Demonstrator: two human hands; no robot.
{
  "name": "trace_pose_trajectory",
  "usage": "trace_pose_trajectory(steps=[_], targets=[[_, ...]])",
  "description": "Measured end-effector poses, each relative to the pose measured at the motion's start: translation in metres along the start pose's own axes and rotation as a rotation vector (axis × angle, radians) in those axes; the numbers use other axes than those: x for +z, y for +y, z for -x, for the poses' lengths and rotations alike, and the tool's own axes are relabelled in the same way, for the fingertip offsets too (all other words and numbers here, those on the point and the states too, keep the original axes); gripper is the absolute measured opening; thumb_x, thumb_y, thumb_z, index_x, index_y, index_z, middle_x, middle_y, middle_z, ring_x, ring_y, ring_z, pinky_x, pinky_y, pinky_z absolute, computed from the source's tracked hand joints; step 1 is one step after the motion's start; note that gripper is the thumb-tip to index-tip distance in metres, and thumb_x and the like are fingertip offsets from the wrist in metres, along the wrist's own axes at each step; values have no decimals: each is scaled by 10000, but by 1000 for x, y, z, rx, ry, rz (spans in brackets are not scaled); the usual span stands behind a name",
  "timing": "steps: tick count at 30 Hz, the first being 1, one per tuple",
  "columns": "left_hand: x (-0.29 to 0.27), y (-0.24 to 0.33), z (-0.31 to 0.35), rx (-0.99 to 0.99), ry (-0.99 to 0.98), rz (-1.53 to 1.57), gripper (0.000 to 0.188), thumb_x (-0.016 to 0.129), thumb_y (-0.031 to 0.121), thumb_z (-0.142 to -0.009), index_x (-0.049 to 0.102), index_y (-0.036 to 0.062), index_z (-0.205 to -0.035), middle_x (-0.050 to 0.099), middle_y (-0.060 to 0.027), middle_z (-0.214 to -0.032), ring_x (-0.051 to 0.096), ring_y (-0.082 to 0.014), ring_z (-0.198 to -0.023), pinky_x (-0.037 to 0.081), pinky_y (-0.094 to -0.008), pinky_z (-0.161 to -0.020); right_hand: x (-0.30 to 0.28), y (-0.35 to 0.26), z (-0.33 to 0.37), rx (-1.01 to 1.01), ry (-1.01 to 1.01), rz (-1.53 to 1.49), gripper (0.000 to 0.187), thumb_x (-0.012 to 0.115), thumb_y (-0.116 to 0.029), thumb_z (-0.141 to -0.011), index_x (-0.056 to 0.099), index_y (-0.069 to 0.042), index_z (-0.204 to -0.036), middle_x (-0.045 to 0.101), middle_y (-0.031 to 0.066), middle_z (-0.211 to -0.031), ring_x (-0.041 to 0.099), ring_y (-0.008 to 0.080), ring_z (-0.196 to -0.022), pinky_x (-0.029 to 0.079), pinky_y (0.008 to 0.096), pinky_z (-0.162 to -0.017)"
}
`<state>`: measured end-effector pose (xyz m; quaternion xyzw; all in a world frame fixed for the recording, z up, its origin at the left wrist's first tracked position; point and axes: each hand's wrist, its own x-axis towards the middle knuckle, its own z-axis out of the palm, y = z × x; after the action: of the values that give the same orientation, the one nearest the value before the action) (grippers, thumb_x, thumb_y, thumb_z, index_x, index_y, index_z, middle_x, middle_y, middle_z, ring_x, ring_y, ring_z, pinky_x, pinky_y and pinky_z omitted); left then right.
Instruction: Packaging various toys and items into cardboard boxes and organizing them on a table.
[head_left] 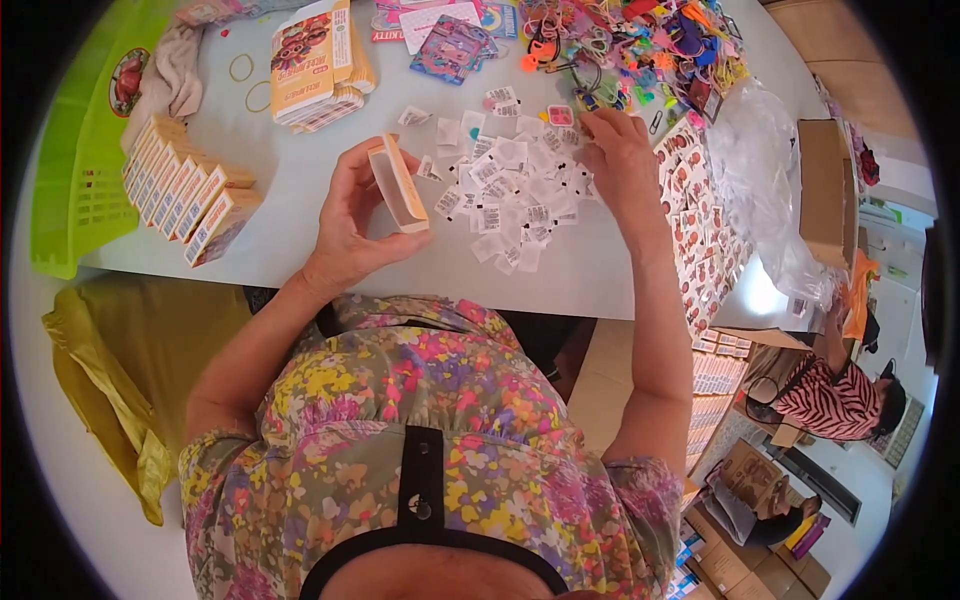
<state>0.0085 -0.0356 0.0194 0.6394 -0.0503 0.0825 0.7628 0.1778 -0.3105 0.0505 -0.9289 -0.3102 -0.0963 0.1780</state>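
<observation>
Grips a small orange-and-white box (406, 187) in the left hand (350, 212), tilted over the near part of the bench (290, 190), with a pale hollow side in view. Reaches with the right hand (622, 165) to the right edge of a scatter of small clear packets (500, 195), close to a pink square piece (560, 115), fingers bent downward; cannot tell of anything pinched there. Has the packets spread between both hands, just right of the box, many with black print. Well to the left, a row of similar boxes (185, 190) set side by side, near a green perforated basket (60, 200). Farther off, beyond the box, a stack of flat orange cartons (308, 75). At far right, a heap of colourful trinkets (630, 45). Right of the right hand, small printed pieces (700, 215) laid close together, then a crumpled clear plastic bag (760, 170).
</observation>
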Motion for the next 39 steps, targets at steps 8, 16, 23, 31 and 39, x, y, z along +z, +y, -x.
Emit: trace_pose_trajectory(steps=[8, 16, 23, 31, 39], targets=[[-6, -11, 5, 17, -17, 0, 922, 823, 38, -638, 305, 47, -1402, 499, -107, -1246, 484, -203, -1186, 369, -368, -1050, -12, 22, -4, -69, -30, -141, 184, 687, -40, -792, 712, -36, -974, 690, 49, -998, 615, 202, -925, 495, 304, -811], [-4, -12, 4, 6, -16, -23, 918, 827, 68, -630, 320, 34, -1394, 503, -117, -1257, 491, -211, -1194, 374, -374, -1053, -26, 5, 44, 273, -91, -446, 207, 679, -29, -849, 713, -35, -1054, 687, -1, -852, 563, 38, -711, 443, 198, -621], [-4, -14, 4, 48, -35, -48, 891, 827, 62, -635, 345, 44, -1385, 515, -102, -1259, 490, -214, -1209, 364, -376, -1063, -22, -34, 52, 355, -218, -535, 377, 735, 14, -754, 669, -46, -1120, 650, -4, -1003, 519, 43, -652, 424, 212, -564], [-4, -15, 3, 50, -43, -70, 886, 831, 63, -646, 348, 47, -1389, 524, -88, -1258, 510, -195, -1190, 408, -367, -1027, 1, -40, 56, 152, -194, -350, 223, 711, 1, -776, 663, 3, -994, 616, 75, -889, 596, 229, -679, 481, 324, -603], [0, -8, 3, 61, -32, -108, 873, 840, 79, -663, 358, 45, -1390, 527, -66, -1254, 527, -185, -1161, 421, -355, -1011, -14, -26, 51, 295, -193, -596, 139, 708, 34, -775, 673, 22, -908, 629, 29, -911, 586, 93, -774, 448, 225, -662]])
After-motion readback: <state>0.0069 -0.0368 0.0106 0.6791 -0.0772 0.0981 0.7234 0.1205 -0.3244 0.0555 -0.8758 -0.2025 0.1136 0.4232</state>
